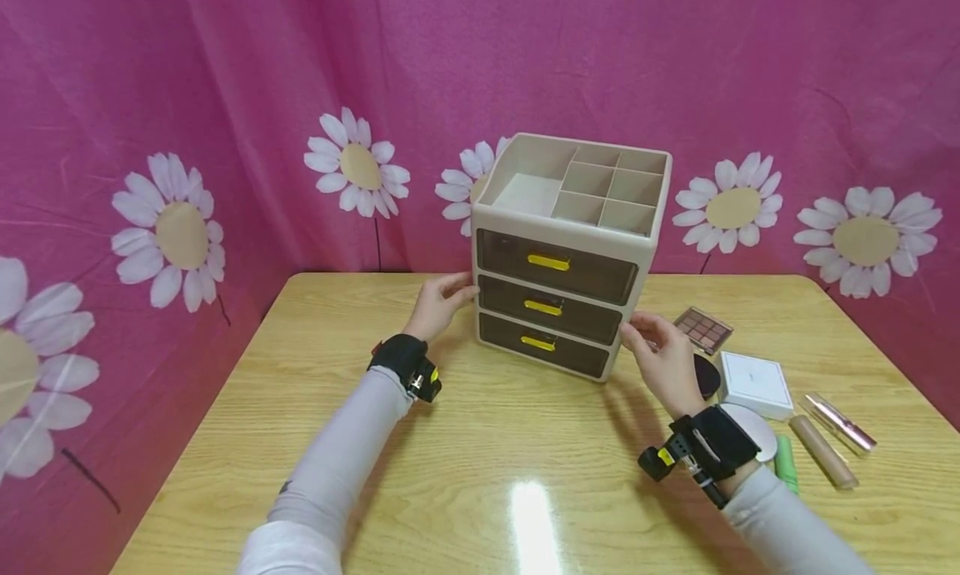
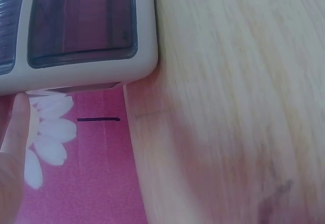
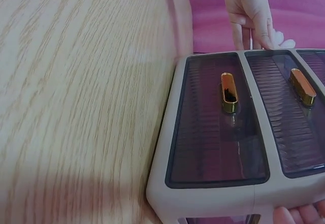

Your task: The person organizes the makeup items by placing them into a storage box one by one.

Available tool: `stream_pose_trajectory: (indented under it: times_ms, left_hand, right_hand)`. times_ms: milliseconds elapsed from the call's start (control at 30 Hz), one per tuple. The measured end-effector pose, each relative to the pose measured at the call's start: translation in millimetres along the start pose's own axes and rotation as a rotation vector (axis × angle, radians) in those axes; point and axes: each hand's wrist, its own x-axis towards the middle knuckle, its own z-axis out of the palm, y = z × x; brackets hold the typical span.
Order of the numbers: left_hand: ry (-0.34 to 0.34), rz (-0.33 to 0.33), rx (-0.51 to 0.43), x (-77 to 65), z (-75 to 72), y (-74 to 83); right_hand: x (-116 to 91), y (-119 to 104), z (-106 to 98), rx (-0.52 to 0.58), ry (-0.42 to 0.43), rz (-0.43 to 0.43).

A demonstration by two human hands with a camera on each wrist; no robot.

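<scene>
A beige desktop organizer (image 1: 570, 232) stands upright on the table, with three dark see-through drawers, all closed. Each drawer front has a gold-yellow handle, such as the top handle (image 1: 548, 262). Divided compartments on its top hold nothing that I can see. My left hand (image 1: 438, 307) touches the organizer's left side with fairly straight fingers. On the opposite side, the fingertips of my right hand (image 1: 663, 362) rest near the middle drawer's level. In the right wrist view the left hand (image 3: 249, 10) shows beyond the drawers, while only fingertips (image 3: 299, 215) of the right appear.
Right of the organizer lie an eyeshadow palette (image 1: 703, 330), a black round item (image 1: 707, 376), a white box (image 1: 756, 384), a white disc (image 1: 752, 430), a green tube (image 1: 785, 465), a brown tube (image 1: 823, 452) and a pinkish clear tube (image 1: 838, 423). A pink flowered curtain (image 1: 420, 50) hangs behind.
</scene>
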Motion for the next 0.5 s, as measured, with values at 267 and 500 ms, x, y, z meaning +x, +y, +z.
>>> stream_pose_trajectory:
  times_ms: [267, 500]
  left_hand:
    - [0.011, -0.025, -0.043, 1.6, 0.5, 0.8]
    - [0.010, -0.038, -0.024, -2.0, 0.5, 0.4]
  right_hand:
    - [2.2, -0.8, 0.7, -0.003, 0.010, -0.002]
    - [0.4, 0.7, 1.6, -0.019, 0.017, 0.011]
